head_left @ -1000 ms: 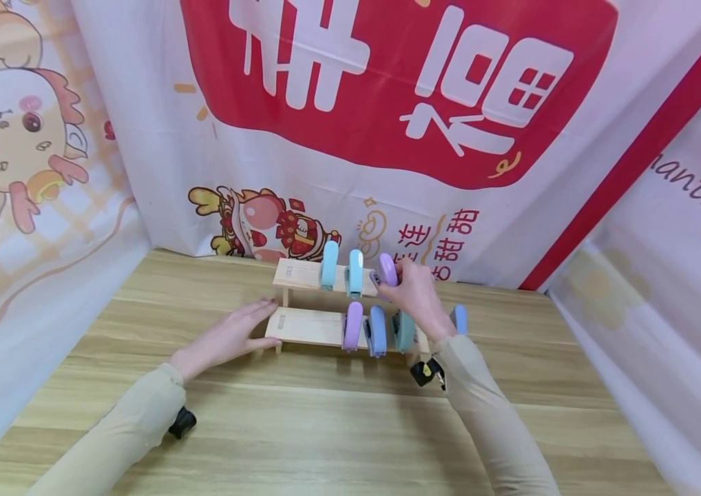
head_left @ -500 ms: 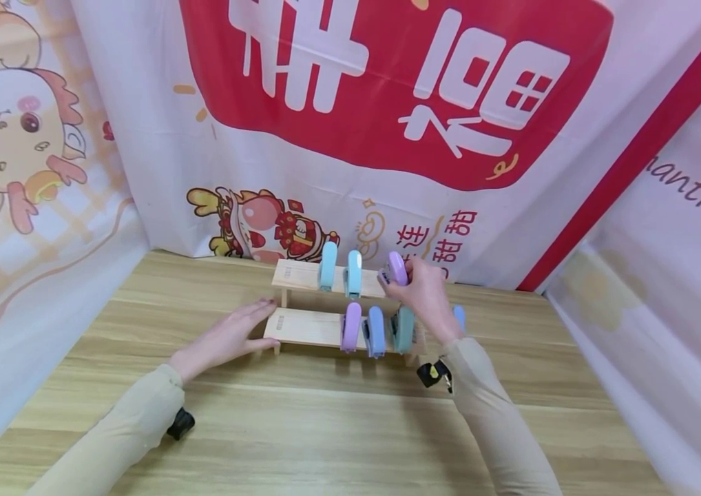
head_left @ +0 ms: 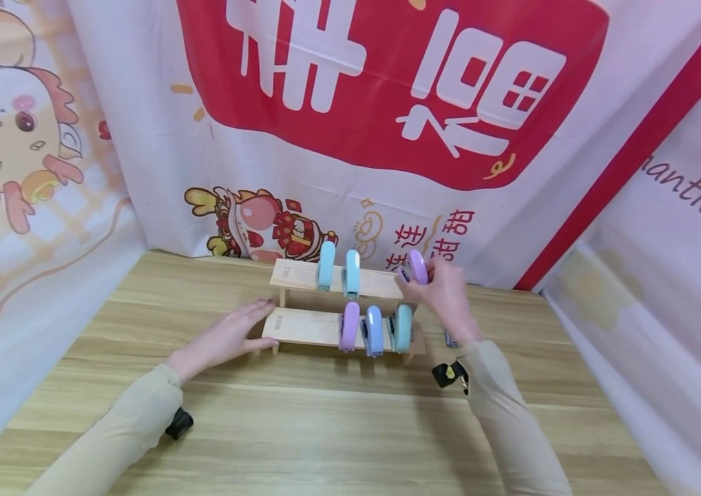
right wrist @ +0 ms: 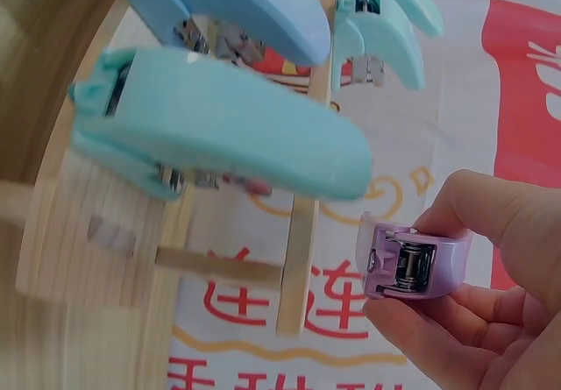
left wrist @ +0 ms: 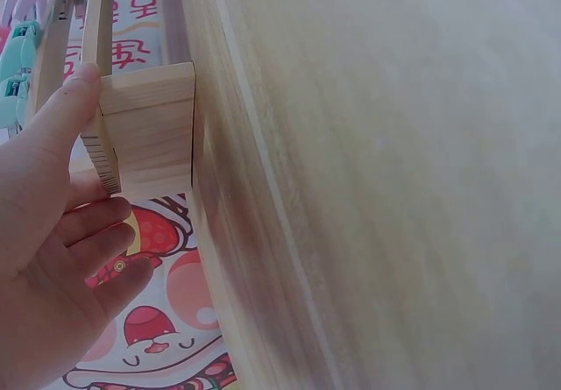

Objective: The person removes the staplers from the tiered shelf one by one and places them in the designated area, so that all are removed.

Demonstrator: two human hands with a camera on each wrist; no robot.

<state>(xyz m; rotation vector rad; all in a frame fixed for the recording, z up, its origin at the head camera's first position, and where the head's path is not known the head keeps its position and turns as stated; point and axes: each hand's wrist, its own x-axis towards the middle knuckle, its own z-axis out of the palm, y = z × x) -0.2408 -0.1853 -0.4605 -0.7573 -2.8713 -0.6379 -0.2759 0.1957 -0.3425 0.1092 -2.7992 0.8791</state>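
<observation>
Right hand: I see it pinch a light-purple curved plastic stapler.
Stapler axis: crosswise to the pale-wood two-tier rack.
Left hand: fingers extended, touching rack's left end.

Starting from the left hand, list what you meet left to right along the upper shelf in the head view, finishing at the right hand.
Left hand, first light-teal stapler, second light-teal stapler, held purple stapler, right hand.

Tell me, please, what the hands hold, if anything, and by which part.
The right hand pinches a purple stapler by its sides; the left hand rests against one end of the wooden rack.
</observation>
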